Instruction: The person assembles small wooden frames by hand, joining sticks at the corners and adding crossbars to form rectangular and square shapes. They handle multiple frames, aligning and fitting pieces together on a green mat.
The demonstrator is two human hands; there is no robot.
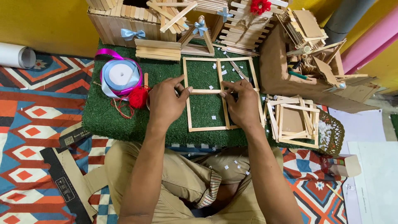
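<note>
Left hand [166,101] and right hand [242,103] pinch a craft-stick window frame's [188,112] middle crossbar on green turf mat [107,118]; ribbon spool [121,75] near left

A flat frame of pale wooden craft sticks [203,91] lies on the green turf mat, built as a rectangle split by one upright stick and a cross stick into panes. The cross stick sits level at mid-height; the frame's near right corner is hidden.
</note>
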